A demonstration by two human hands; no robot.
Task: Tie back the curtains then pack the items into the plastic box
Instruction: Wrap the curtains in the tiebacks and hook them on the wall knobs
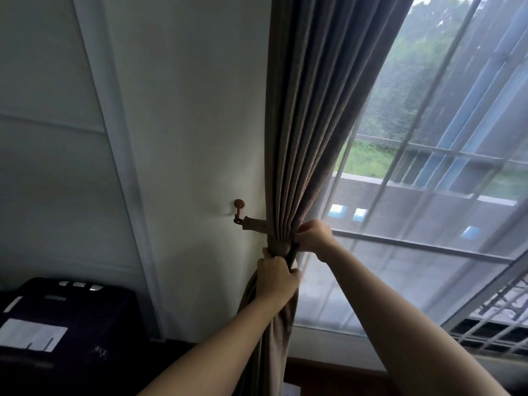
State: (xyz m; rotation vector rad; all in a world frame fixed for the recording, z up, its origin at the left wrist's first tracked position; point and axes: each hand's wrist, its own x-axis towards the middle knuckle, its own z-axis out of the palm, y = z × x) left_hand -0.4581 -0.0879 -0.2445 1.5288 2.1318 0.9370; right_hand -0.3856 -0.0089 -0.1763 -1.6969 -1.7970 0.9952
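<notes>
A brown curtain (311, 132) hangs gathered into a bunch at the left edge of the window. A brown tieback band (278, 247) wraps round the bunch and runs left to a round wooden wall hook (239, 204). My left hand (275, 277) grips the gathered curtain just below the band. Above it, my right hand (314, 234) pinches the band and the curtain's right edge. The plastic box is not in view.
A sheer white curtain (400, 252) covers the window (445, 155) behind my right arm, with bars outside. A dark printer (63, 318) stands at the lower left against the white wall (185, 110). A dark wooden surface runs along the bottom.
</notes>
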